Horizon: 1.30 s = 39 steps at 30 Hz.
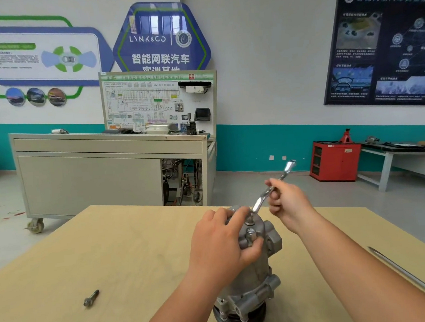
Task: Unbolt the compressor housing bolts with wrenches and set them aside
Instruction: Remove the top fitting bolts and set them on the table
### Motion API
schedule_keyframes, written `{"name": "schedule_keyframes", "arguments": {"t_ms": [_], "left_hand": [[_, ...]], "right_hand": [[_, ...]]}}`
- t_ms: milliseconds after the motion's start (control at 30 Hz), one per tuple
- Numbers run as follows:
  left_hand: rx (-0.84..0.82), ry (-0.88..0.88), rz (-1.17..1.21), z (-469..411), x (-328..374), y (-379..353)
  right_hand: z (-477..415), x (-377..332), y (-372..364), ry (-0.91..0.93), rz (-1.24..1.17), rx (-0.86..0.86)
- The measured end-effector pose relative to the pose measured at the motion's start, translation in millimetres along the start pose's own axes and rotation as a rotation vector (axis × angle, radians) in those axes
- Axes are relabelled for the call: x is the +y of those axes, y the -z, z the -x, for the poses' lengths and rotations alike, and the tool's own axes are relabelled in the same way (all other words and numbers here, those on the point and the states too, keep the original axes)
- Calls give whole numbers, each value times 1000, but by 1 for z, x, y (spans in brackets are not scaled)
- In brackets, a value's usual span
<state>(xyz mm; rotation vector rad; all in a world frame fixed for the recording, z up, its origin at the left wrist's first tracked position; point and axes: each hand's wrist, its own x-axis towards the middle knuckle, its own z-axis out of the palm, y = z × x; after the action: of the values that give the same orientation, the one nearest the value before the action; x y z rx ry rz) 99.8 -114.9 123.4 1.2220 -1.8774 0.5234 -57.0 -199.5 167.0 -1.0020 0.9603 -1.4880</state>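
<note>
Compressor point(259, 277) upright, grey cast metal; wrench point(258, 203) on top bolt point(249, 220).

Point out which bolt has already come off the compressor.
The loose bolt lying on its side on the table, left of the compressor. The front bolt and the rear bolt under the wrench stand upright in the compressor's top.

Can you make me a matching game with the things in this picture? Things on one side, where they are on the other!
Things
1. wrench
2. loose bolt
3. compressor
4. red cabinet

Places
A. on the floor, far right
B. lying alone on the wooden table
C. held in the right hand
D. standing on the table, gripped by the left hand

Pairs: 1-C, 2-B, 3-D, 4-A
</note>
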Motion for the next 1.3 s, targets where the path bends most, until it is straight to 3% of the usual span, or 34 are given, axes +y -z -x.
{"name": "schedule_keyframes", "arguments": {"t_ms": [100, 200, 400, 667, 800, 1000, 1200, 1300], "left_hand": [[6, 9, -80, 0, 0, 0], [30, 17, -63, 0, 1, -1], [4, 28, -36, 0, 2, 1], [-45, -7, -16, 1, 0, 3], [-44, -5, 6, 1, -1, 3], [-104, 33, 3, -1, 1, 7], [-69, 16, 7, -1, 0, 4], [-29, 10, 11, -1, -1, 1]], "right_hand": [[23, -17, 16, 100, -329, 67], [60, -22, 29, 201, -232, 98], [127, -7, 26, 272, 136, -56], [136, -7, 9, 167, 342, -163], [134, -8, 6, 199, 482, -156], [122, -16, 12, 218, 389, -23], [131, -7, 22, 375, 362, -183], [122, 6, 20, 466, 264, -41]]}}
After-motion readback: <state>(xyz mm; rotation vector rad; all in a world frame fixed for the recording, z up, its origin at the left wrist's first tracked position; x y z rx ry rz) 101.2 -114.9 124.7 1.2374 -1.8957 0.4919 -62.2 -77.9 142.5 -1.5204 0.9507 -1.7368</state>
